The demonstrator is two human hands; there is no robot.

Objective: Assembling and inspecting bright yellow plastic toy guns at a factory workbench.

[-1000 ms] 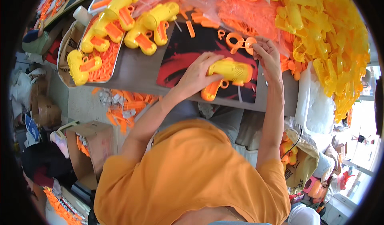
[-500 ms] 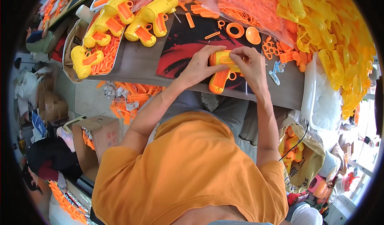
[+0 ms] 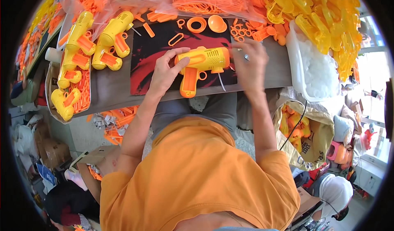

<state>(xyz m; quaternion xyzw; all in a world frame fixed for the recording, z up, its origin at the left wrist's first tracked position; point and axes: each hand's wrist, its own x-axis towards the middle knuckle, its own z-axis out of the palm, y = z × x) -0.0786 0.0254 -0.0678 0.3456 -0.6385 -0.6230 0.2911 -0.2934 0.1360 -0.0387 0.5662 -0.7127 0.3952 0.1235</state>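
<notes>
My left hand (image 3: 168, 69) grips the rear of a yellow toy gun (image 3: 211, 58) with an orange handle insert, trigger ring and front end. The gun lies on its side over a black and red mat (image 3: 141, 67) at the table's near edge. To its right, apart from the front end, my right hand (image 3: 252, 69) is smeared by motion. A small bluish-white bit shows at its fingers; I cannot make out whether they hold it. Below the gun's nose hangs a thin pale strip (image 3: 222, 83). Beyond the gun lie an orange oval loop (image 3: 176, 39), an orange ring (image 3: 196, 25) and an orange cup (image 3: 217, 24).
Several yellow toy guns (image 3: 113, 32) lie at left, some on a tray of orange parts (image 3: 84, 89). Orange parts in clear plastic (image 3: 209, 1) and heaped yellow shells (image 3: 316, 21) fill the back. A white tub (image 3: 295, 62) stands at right, above an open sack (image 3: 318, 138).
My right hand has left the gun and moved right, to where a small blue-and-white piece lay. My left hand still holds the gun. The whole view has shifted.
</notes>
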